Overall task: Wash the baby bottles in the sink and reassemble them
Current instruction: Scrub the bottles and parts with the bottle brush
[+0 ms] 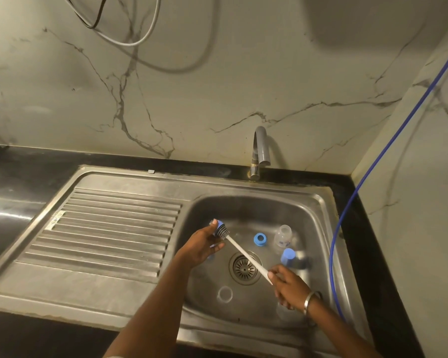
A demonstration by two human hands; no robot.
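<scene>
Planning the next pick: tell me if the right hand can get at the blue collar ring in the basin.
Probably not yet: the right hand grips the bottle brush handle. The blue collar ring lies uncovered just beyond, so only the brush hinders it.

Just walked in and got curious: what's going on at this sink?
A person is washing baby bottle parts. The left hand holds a blue ring while the right hand pushes a brush through it. In the sink lie another blue ring, a clear bottle, a blue cap and a clear round piece. No water shows at the tap, and nothing is reassembled yet.
</scene>
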